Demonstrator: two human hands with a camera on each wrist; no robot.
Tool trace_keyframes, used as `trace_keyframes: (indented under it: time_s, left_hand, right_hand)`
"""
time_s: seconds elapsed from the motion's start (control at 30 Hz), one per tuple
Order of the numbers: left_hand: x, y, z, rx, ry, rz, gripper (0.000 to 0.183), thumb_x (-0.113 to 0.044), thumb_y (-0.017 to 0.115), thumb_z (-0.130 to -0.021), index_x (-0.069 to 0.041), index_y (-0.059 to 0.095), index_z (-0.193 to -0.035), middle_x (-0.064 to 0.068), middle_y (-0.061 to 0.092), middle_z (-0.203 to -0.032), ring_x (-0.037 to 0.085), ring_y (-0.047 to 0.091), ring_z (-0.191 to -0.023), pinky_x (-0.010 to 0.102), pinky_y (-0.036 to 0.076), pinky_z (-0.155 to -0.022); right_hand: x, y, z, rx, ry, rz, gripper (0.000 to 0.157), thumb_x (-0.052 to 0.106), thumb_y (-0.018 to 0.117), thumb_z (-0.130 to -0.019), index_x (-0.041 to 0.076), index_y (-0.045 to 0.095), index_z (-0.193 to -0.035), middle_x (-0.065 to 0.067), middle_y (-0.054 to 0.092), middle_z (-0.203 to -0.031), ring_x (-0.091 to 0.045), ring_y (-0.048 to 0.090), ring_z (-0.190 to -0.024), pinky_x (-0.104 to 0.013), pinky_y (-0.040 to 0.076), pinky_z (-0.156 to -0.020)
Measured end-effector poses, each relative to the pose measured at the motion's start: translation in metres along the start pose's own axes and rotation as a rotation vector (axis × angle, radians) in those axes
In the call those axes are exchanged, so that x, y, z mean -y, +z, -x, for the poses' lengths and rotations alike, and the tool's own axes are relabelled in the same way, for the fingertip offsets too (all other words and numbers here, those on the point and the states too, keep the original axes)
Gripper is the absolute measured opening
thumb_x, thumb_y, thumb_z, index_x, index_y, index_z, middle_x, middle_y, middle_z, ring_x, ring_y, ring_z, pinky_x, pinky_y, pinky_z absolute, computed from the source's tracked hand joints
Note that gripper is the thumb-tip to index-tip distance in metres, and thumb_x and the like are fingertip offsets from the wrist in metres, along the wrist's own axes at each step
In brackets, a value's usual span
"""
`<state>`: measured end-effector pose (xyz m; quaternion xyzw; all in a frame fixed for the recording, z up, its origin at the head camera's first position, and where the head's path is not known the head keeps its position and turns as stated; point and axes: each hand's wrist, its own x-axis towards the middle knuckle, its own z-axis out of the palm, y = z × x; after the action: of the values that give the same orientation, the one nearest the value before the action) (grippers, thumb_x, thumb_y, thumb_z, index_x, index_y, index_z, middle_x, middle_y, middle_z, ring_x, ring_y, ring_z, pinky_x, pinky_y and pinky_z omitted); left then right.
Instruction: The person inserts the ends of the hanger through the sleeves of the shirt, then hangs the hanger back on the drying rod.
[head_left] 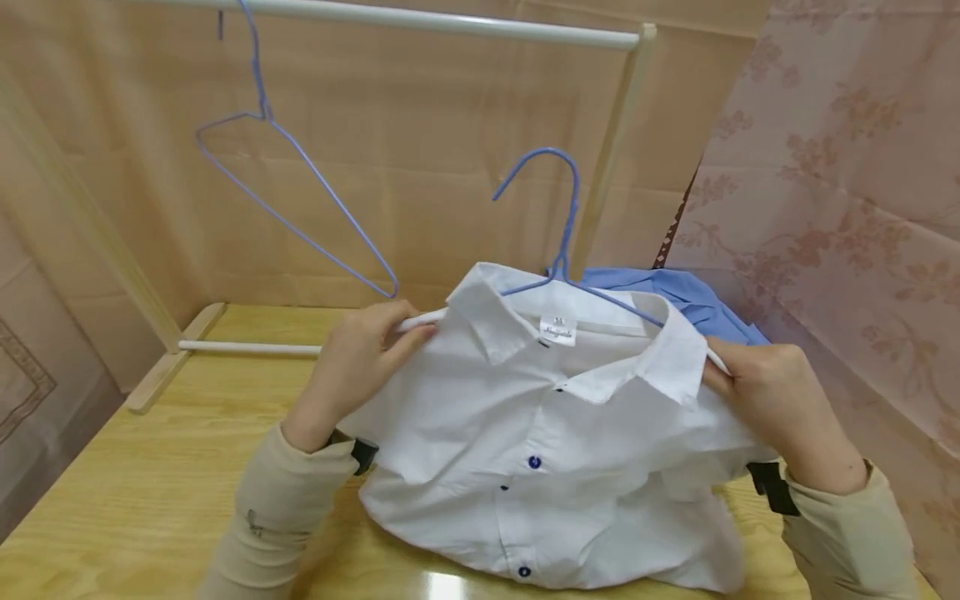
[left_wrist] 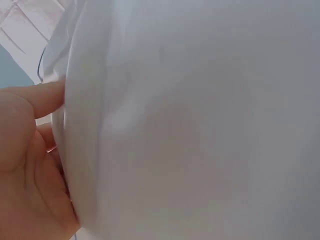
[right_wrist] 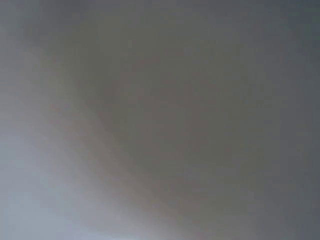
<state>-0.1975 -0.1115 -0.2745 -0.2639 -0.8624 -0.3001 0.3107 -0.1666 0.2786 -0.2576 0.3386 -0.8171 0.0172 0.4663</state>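
A white short-sleeved shirt (head_left: 465,433) with dark buttons hangs spread between my hands in the head view. Inside its collar sits a blue wire hanger (head_left: 570,217), its hook rising above the neckline and its lower parts hidden by cloth. My left hand (head_left: 360,362) pinches the shirt's shoulder on the left between thumb and fingers. On the opposite shoulder, my right hand (head_left: 783,404) grips the cloth, some of its fingers hidden behind it. White fabric (left_wrist: 190,125) fills most of the left wrist view, beside the thumb. The right wrist view is blurred by close cloth.
A second blue hanger (head_left: 300,158) hangs from the white rail (head_left: 450,18) of a wooden-ended rack at the back. Folded blue cloth (head_left: 675,296) lies behind the shirt on the wooden table (head_left: 112,517). Floral curtain (head_left: 862,167) borders the right side.
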Motion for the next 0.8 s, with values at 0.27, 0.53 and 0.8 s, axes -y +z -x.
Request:
trace_keyframes:
  time_s: [0.27,0.53,0.8]
  left_hand:
    - [0.012,0.011,-0.004,0.114,-0.104,0.031,0.019,-0.027,0.057,-0.089,-0.011,0.057,-0.079,0.001,0.047,-0.068,0.017,0.044,-0.065,0.030,0.035,-0.060]
    - [0.043,0.028,-0.005,0.150,-0.376,0.174,0.040,-0.034,0.044,-0.095,0.001,0.049,-0.116,0.020,0.056,-0.110,0.034,0.053,-0.100,0.046,0.040,-0.085]
    - [0.051,0.046,-0.004,0.147,-0.415,0.177,0.054,-0.028,0.046,-0.093,0.005,0.027,-0.132,0.031,0.046,-0.121,0.043,0.045,-0.113,0.053,0.035,-0.094]
  right_hand:
    - [-0.006,-0.006,0.003,-0.035,0.013,0.056,0.051,0.045,0.034,-0.096,0.015,0.043,-0.056,0.011,0.022,-0.049,-0.003,0.019,-0.042,-0.023,0.020,-0.037]
    - [-0.012,-0.004,-0.003,-0.034,0.082,0.093,0.054,0.047,0.032,-0.096,0.013,0.041,-0.055,0.005,0.026,-0.043,-0.009,0.025,-0.038,-0.029,0.022,-0.036]
    - [-0.013,0.008,-0.016,-0.045,0.143,0.170,0.053,0.047,0.032,-0.096,0.013,0.033,-0.055,0.004,0.020,-0.044,-0.011,0.018,-0.037,-0.026,0.014,-0.036]
